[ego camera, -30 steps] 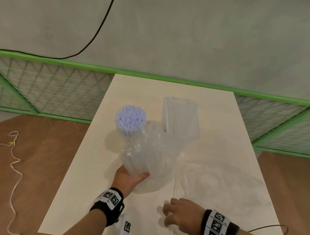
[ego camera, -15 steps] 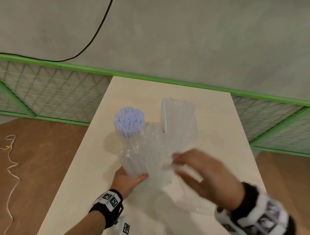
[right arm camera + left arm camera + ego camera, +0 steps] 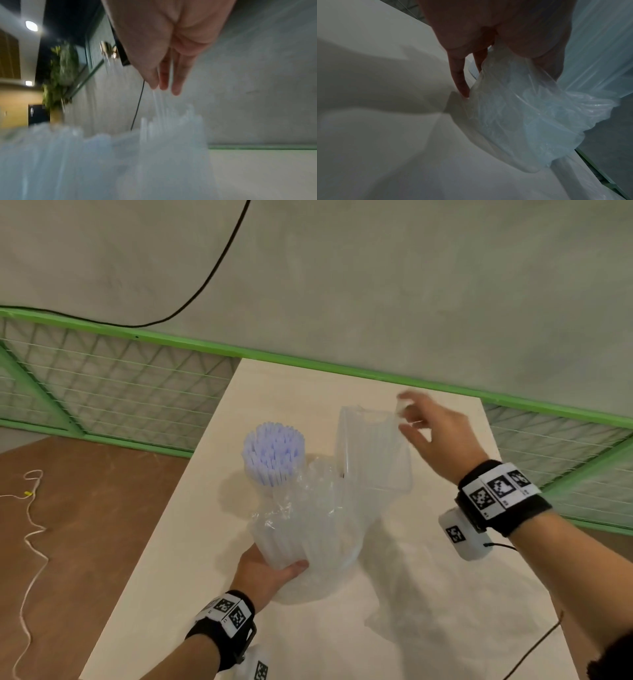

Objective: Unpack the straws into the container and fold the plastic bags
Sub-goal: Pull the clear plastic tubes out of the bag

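A bundle of pale blue straws [image 3: 274, 453] stands upright in a clear container [image 3: 308, 542] wrapped in crumpled plastic. My left hand [image 3: 274, 570] grips that wrapped base from the near left, and its fingers [image 3: 458, 81] curl against the plastic [image 3: 530, 115]. Beside it stands a clear bag of clear straws [image 3: 373, 453]. My right hand [image 3: 404, 416] hovers at the bag's top right corner. Its fingers [image 3: 176, 81] are straight and spread just above the straw tips [image 3: 171, 128], and hold nothing that I can see.
An empty clear plastic bag [image 3: 445, 594] lies flat on the pale table [image 3: 171, 559] at the near right. A green wire fence [image 3: 102, 392] runs behind the table. A white cord [image 3: 30, 525] lies on the brown floor to the left.
My right hand has risen from the table's near edge and moved forward to the top of the clear straw bag. The left hand has kept its grip.
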The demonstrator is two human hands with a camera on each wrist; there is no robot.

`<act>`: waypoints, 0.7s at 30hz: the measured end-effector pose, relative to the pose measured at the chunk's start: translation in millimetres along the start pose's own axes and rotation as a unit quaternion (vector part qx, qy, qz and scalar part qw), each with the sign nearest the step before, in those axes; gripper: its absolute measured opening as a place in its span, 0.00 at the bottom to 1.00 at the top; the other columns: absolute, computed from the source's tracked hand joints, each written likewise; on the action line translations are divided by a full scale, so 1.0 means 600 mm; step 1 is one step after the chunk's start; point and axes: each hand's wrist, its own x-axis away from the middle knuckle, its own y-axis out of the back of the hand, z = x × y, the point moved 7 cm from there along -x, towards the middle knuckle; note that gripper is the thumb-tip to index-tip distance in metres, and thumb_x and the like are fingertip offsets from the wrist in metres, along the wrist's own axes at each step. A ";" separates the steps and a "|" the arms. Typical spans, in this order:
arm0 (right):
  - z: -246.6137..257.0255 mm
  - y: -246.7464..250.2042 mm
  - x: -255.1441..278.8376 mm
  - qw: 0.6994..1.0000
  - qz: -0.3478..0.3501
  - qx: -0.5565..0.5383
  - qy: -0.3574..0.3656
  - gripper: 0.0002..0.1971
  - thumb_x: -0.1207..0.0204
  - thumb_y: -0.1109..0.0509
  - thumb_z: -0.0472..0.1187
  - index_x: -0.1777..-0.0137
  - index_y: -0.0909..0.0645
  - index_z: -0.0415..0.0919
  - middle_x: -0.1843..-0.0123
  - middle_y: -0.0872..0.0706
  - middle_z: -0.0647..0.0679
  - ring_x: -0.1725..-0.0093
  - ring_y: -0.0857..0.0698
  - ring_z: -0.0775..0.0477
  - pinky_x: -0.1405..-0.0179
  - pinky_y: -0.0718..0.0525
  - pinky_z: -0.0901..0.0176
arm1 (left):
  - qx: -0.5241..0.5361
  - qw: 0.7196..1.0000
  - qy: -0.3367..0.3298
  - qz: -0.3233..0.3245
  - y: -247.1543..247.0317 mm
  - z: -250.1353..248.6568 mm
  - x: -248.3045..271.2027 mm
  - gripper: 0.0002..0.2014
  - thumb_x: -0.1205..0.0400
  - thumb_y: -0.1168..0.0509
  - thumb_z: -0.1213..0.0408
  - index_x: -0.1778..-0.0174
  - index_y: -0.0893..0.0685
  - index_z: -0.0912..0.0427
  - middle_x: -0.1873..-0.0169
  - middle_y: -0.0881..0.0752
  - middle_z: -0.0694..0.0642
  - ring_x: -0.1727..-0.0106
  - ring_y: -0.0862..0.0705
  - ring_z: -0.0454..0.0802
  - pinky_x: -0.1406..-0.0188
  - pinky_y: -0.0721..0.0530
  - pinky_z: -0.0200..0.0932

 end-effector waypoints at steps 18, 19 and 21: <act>0.008 -0.134 -0.109 0.980 0.164 0.074 0.080 0.22 0.22 0.30 0.55 0.31 0.24 0.48 0.29 0.20 0.51 0.32 0.21 0.45 0.33 0.24 0.51 | 0.014 1.000 0.002 0.004 -0.002 0.005 -0.001 0.29 0.40 0.14 0.53 0.44 0.13 0.55 0.55 0.07 0.46 0.54 0.10 0.37 0.54 0.15 0.31; 0.009 -0.134 -0.108 0.983 0.151 0.072 0.081 0.20 0.22 0.29 0.52 0.32 0.23 0.47 0.30 0.20 0.51 0.34 0.20 0.46 0.36 0.23 0.51 | 0.015 1.000 0.003 0.004 -0.002 0.006 -0.001 0.30 0.40 0.14 0.52 0.44 0.13 0.54 0.55 0.07 0.47 0.54 0.10 0.38 0.53 0.14 0.33; 0.011 -0.135 -0.107 0.986 0.136 0.059 0.073 0.19 0.23 0.29 0.48 0.35 0.24 0.45 0.35 0.19 0.51 0.39 0.19 0.45 0.41 0.22 0.51 | 0.016 1.000 0.005 0.001 -0.001 0.006 0.000 0.29 0.40 0.14 0.52 0.44 0.12 0.54 0.55 0.07 0.46 0.54 0.09 0.38 0.52 0.14 0.34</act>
